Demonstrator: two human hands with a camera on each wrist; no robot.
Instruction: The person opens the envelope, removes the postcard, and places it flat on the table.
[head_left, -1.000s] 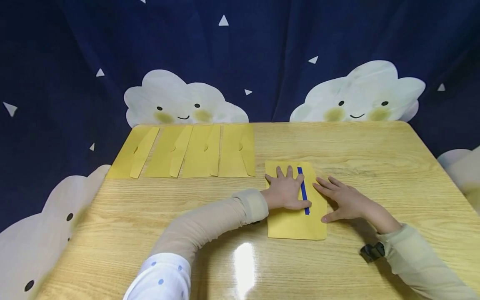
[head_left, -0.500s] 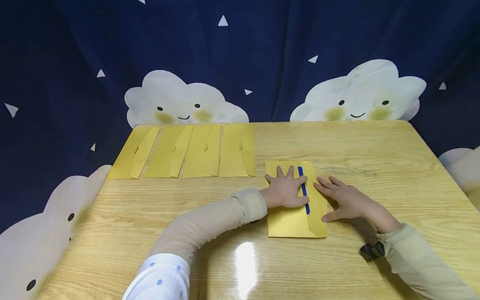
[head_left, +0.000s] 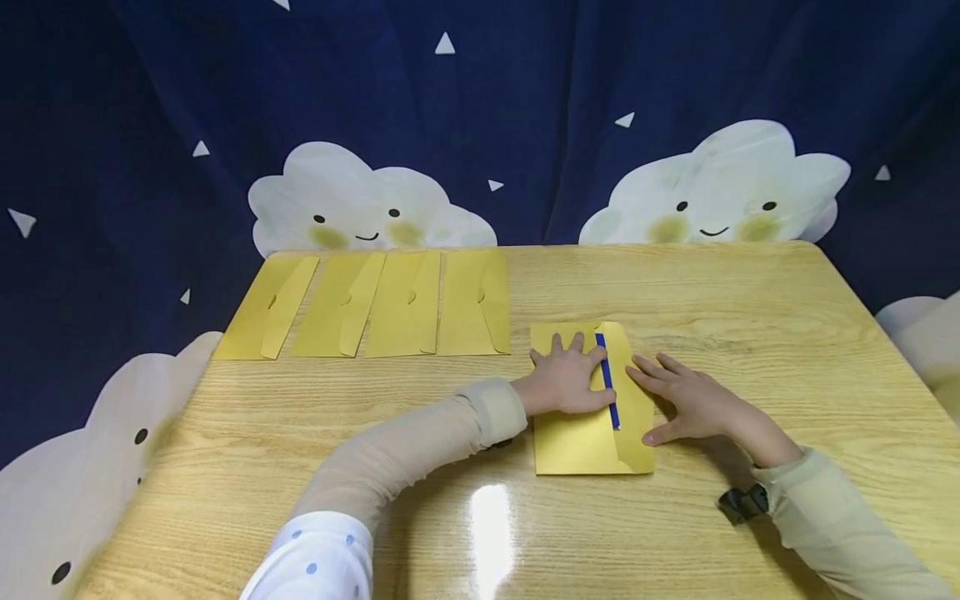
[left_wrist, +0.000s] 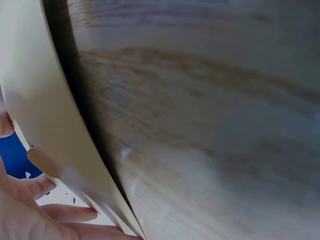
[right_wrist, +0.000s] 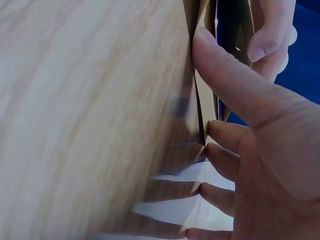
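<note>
A yellow paper envelope [head_left: 573,450] lies on the table in front of me, a narrow blue strip [head_left: 614,417] showing lengthwise along it beside its flap [head_left: 636,417]. My left hand [head_left: 567,383] rests spread on the envelope, its thumb and index finger reaching over the strip. At the envelope's right edge, my right hand [head_left: 693,402] touches the flap side with its thumb and fingers extended. Seen low in the right wrist view, the right thumb [right_wrist: 220,65] is against the paper edge, and a dark gap shows between paper layers. The left palm hides the envelope's middle.
Several yellow envelopes [head_left: 474,325] lie in a row at the table's back left, flaps folded over. The wooden table [head_left: 750,308] ends at a dark blue curtain [head_left: 525,100] printed with clouds. A black wrist camera [head_left: 742,505] sits under the right wrist.
My left hand has slid slightly left on the envelope. A crease and flap edge show more plainly below the blue strip, which looks narrower. The right hand stays in place.
</note>
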